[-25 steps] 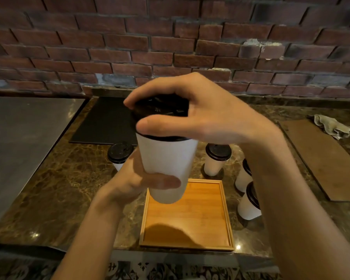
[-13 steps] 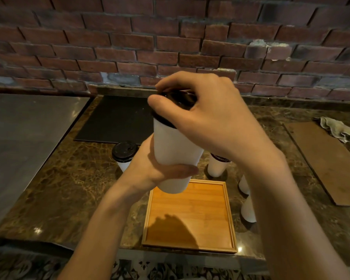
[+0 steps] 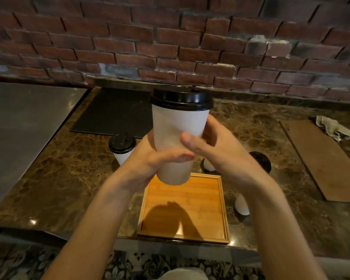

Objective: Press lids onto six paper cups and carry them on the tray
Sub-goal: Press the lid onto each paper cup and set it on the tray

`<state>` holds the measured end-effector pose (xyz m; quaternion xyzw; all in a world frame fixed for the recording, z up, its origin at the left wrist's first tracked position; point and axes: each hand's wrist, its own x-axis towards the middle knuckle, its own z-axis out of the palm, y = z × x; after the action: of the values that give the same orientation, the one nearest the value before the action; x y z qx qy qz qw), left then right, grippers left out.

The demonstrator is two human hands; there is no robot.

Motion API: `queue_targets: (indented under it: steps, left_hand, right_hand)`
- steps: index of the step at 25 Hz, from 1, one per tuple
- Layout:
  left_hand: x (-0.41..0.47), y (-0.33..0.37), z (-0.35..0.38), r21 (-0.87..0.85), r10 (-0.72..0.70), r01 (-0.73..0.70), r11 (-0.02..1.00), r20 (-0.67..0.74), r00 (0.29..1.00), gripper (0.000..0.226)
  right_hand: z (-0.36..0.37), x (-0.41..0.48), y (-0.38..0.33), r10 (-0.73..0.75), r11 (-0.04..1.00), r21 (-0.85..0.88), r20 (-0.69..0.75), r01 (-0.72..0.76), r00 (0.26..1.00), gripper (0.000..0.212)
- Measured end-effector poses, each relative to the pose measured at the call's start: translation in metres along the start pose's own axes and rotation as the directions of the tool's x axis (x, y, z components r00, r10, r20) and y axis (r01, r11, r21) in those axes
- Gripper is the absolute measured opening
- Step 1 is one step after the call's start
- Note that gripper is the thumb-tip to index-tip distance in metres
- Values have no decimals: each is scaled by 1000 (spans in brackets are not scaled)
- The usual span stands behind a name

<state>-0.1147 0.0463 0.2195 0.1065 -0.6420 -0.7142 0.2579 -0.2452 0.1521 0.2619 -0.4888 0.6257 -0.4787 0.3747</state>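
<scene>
A white paper cup [image 3: 178,142] with a black lid [image 3: 181,99] pressed on was upright above the wooden tray [image 3: 185,209]

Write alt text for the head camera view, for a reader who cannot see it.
Two bare hands, the left hand and the right hand, hold a white paper cup with a black plastic lid above an empty square wooden tray on a brown marble counter. More lidded cups stand around the tray, below a brick wall.

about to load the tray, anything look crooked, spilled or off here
Nothing stands out. The black lid sits level on the held cup, gripped by the left hand and right hand above the bare wooden tray. No spill shows on the counter.
</scene>
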Motion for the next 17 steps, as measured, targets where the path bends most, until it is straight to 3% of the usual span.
queue_targets:
  steps: [3,6,14,17]
  left_hand:
    - [-5,-11,3,66,-72,70,995,21,997,67]
    - [-8,-23,3,169,-106,121,978,-97,990,97]
    - [-10,-29,9,178,-104,127,976,-137,985,82]
    - [-9,-27,10,156,-117,137,978,-130,985,87]
  right_hand:
    - [13,1,10,9,993,119,-62,-2,998,58]
    - [20,-2,16,40,996,90,-147,-27,988,77]
    - [31,0,17,67,997,56,-277,-53,959,80]
    - [27,-2,17,67,996,75,-273,-48,960,79]
